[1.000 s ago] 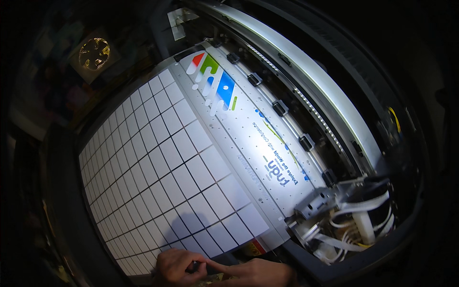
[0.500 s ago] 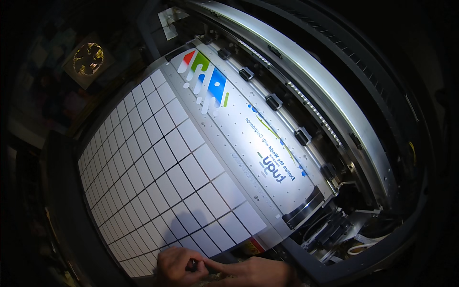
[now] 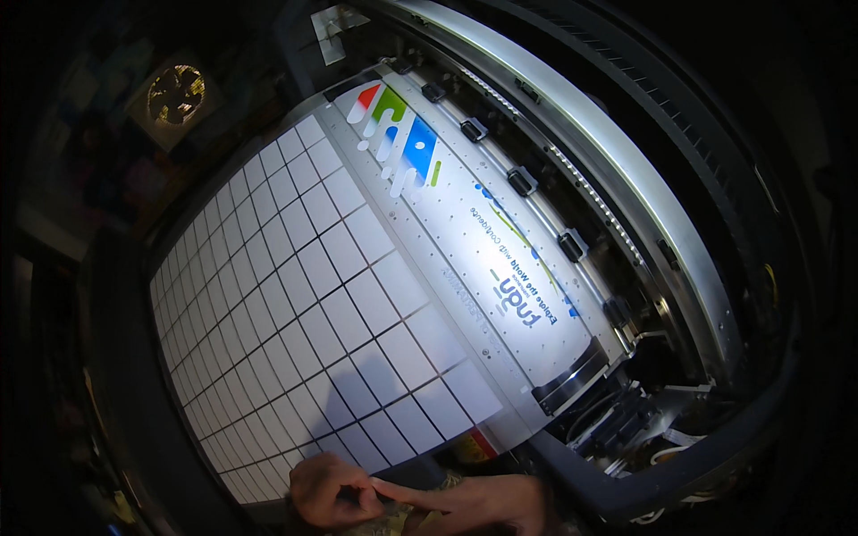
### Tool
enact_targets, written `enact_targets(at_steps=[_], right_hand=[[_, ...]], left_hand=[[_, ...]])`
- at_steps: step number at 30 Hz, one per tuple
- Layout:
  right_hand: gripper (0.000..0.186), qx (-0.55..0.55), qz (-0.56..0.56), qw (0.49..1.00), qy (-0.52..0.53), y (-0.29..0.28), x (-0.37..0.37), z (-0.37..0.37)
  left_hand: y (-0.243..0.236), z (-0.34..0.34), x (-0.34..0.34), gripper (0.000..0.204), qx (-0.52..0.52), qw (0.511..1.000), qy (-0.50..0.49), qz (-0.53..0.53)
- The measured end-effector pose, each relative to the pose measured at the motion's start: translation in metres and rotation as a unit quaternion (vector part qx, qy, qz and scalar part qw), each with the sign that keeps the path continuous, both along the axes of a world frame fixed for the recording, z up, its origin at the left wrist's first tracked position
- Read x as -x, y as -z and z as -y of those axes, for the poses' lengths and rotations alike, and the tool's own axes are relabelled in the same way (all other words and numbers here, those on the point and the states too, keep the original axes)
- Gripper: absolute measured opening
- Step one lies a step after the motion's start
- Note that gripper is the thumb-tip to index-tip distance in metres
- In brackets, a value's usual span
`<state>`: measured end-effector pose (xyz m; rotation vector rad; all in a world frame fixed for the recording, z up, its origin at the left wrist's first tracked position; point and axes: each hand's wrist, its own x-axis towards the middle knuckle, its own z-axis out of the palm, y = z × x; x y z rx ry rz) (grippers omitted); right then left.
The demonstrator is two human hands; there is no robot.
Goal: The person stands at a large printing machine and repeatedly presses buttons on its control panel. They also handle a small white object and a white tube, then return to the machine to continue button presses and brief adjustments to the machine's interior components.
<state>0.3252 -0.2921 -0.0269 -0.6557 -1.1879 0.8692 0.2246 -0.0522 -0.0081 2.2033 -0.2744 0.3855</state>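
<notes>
At the bottom edge, my left hand point(image 3: 322, 491) has its fingers curled into a pinch; anything inside them is too small to make out. My right hand point(image 3: 483, 500) lies beside it, index finger stretched out with its tip touching my left fingers, other fingers partly hidden below. Both are just in front of a curved white platen with a black-lined grid point(image 3: 295, 339). Behind the grid, a white printed sheet point(image 3: 545, 344) lies on the dotted metal strip, bearing red, green and blue shapes point(image 3: 418, 147) and blue lettering.
Black rollers point(image 3: 523, 180) run along the printer's silver rail point(image 3: 643, 183) on the right. Cables and a dark mechanism point(image 3: 617, 424) sit at the lower right inside the housing. A fan point(image 3: 176, 96) is at the upper left in the dark.
The carriage with white ribbon cables at the lower right has moved away, exposing a dark bracket and mechanism. The view has shifted slightly; my hands stay together in much the same pose.
</notes>
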Motion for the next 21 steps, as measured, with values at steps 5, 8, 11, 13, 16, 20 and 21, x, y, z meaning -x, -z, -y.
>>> enact_targets(at_steps=[5,8,11,13,16,20,21], right_hand=[[0.096,-0.093,0.014,0.996,0.007,-0.006,0.003,-0.01],[0.097,-0.059,-0.02,0.997,-0.041,-0.01,0.01,-0.005],[0.096,-0.088,-0.052,0.994,-0.025,-0.008,0.025,-0.015],[0.095,-0.088,-0.01,0.996,-0.017,-0.009,0.029,-0.018],[0.093,-0.035,0.069,0.997,-0.015,-0.014,0.034,-0.017],[0.094,-0.002,0.087,0.996,0.0,-0.016,0.051,-0.018],[0.1,0.0,0.076,0.997,-0.018,-0.014,0.057,-0.021]], left_hand=[[0.004,0.002,0.012,0.021,0.031,0.998,-0.033,0.042],[0.001,0.004,0.019,0.022,0.063,0.995,-0.044,0.07],[0.0,0.0,0.023,0.013,0.071,0.99,-0.008,0.119],[0.0,-0.001,0.031,0.016,0.098,0.989,-0.023,0.113],[0.001,-0.002,0.046,0.025,0.145,0.983,-0.057,0.097],[0.0,-0.008,0.072,0.027,0.188,0.98,-0.054,0.043],[0.0,-0.009,0.079,0.027,0.213,0.975,-0.054,0.019]])
